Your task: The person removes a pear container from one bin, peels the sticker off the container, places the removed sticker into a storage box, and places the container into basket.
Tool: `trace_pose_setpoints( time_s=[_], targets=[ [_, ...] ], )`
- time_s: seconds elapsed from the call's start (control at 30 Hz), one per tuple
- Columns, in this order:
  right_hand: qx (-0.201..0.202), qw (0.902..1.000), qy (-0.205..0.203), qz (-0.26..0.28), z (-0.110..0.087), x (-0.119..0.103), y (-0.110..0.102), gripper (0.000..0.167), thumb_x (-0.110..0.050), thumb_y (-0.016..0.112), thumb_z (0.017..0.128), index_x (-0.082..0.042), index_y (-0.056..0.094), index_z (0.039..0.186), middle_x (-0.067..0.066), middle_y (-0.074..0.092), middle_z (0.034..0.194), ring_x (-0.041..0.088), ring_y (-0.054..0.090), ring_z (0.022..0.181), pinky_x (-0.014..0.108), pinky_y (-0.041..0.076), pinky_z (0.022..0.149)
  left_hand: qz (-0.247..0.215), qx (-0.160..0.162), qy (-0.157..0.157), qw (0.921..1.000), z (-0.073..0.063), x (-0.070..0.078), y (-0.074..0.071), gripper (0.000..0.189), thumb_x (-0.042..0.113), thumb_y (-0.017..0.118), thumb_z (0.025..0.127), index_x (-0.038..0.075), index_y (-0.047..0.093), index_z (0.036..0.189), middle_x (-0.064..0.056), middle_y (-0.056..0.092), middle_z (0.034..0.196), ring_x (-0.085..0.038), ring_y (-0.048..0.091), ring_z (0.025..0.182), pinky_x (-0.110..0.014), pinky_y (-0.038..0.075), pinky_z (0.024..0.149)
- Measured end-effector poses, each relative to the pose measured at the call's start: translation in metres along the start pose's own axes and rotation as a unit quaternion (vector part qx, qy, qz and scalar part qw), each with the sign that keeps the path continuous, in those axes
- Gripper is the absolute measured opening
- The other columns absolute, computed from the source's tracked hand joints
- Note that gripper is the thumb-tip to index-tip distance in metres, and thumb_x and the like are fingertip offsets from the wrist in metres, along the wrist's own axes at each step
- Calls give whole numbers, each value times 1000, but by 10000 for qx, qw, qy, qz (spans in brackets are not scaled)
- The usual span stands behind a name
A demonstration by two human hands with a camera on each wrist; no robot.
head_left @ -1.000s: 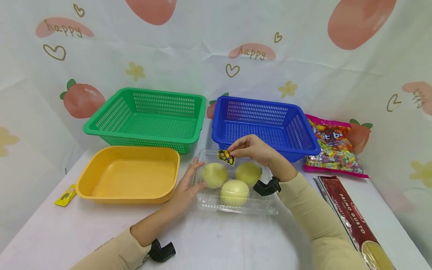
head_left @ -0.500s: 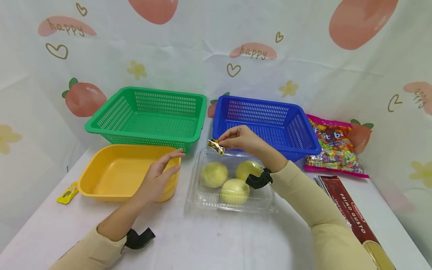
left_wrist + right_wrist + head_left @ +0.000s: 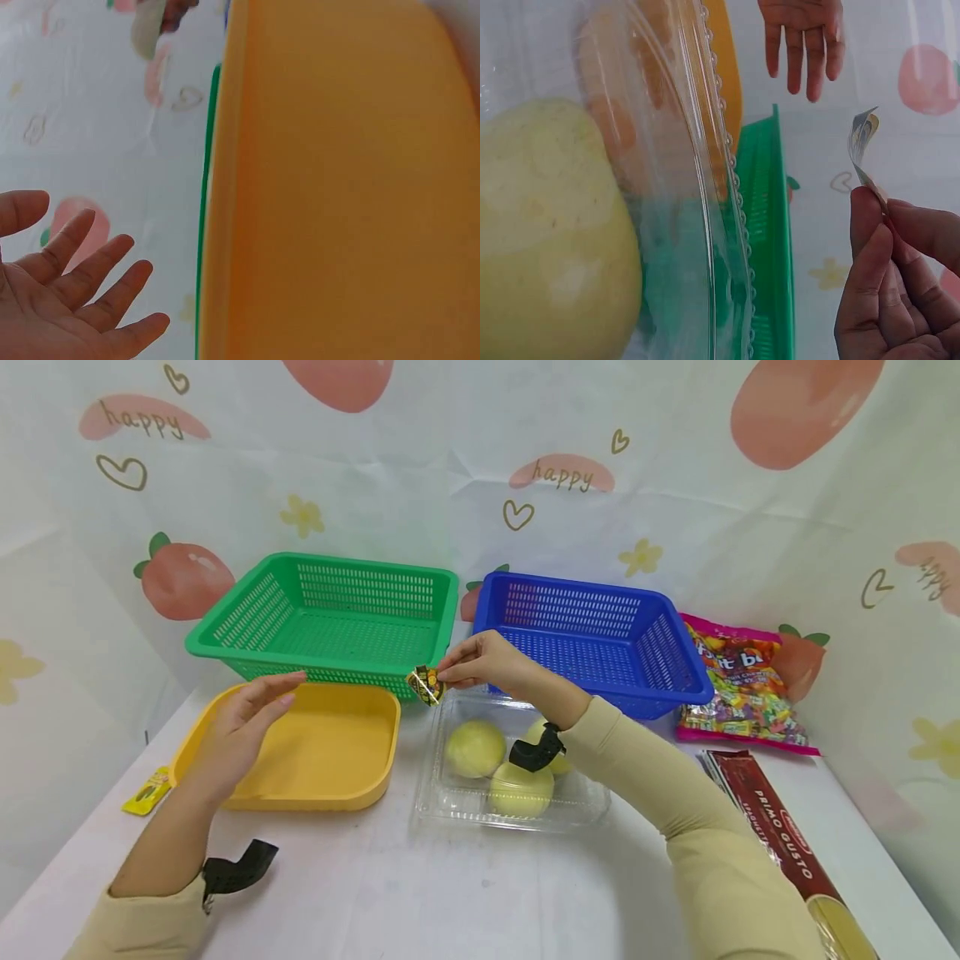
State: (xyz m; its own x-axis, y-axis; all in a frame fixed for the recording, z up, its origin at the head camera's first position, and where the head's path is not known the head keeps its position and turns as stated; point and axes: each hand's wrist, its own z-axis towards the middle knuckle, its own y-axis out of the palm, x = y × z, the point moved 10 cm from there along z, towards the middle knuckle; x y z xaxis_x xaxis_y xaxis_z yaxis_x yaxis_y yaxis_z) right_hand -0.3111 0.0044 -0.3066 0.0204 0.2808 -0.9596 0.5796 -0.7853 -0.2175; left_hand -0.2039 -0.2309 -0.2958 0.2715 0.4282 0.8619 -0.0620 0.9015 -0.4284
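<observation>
My right hand (image 3: 502, 667) pinches a small black-and-yellow sticker-like label (image 3: 426, 685) by its edge, between thumb and fingertips. In the right wrist view the label (image 3: 864, 142) looks thin and curled. It hovers near the front right corner of the green basket (image 3: 330, 670). Below my right forearm lies a clear plastic clamshell box (image 3: 450, 806), closed over three round pale yellow-green fruits (image 3: 476, 749). My left hand (image 3: 232, 739) is raised over the left side of the yellow tub (image 3: 360, 797), its fingers extended and holding nothing. The left wrist view shows that hand (image 3: 75, 292) with fingers spread.
A blue basket (image 3: 667, 689) stands behind the clamshell box. At right lie a bag of candies (image 3: 742, 685) and a red spaghetti packet (image 3: 780, 835). A small yellow packet (image 3: 147, 792) lies left of the tub. A printed cloth (image 3: 450, 410) hangs behind.
My left hand has let go of the clamshell box and moved left over the yellow tub. My right hand has carried the label left and slightly up, off the box toward the green basket.
</observation>
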Motion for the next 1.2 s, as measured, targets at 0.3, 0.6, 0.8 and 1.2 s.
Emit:
trace_pose_setpoints(
  time_s=[0.3,0.6,0.8,1.2],
  targets=[
    [-213,9997,45,-89,17,-7,22,20,-2,65,84,7,67,102,7,71,83,13,68,74,34,57,79,606,512,-545,9954,-6,-37,-55,41,29,40,100,15,44,138,9,45,138,-11,37,128,-20,27,112],
    [-413,9989,117,-166,30,-8,44,19,-3,65,84,6,67,102,12,72,88,11,68,73,33,57,79,1621,347,-873,9823,-11,-69,-70,54,29,45,98,-1,33,141,-21,13,154,-50,7,139,-72,6,104],
    [-582,9978,113,-290,37,-11,57,18,-4,65,84,4,68,100,11,72,87,11,68,72,30,58,75,1494,329,-922,9839,-15,-87,-71,50,27,42,99,-2,35,139,-19,16,153,-46,10,139,-69,7,107],
    [-913,9948,304,-343,50,-10,85,20,-6,64,86,4,68,103,7,70,79,10,66,69,34,57,80,1500,401,-1102,9817,-20,-102,-72,44,12,34,99,2,33,142,-15,22,152,-42,18,138,-52,12,115]
  ],
)
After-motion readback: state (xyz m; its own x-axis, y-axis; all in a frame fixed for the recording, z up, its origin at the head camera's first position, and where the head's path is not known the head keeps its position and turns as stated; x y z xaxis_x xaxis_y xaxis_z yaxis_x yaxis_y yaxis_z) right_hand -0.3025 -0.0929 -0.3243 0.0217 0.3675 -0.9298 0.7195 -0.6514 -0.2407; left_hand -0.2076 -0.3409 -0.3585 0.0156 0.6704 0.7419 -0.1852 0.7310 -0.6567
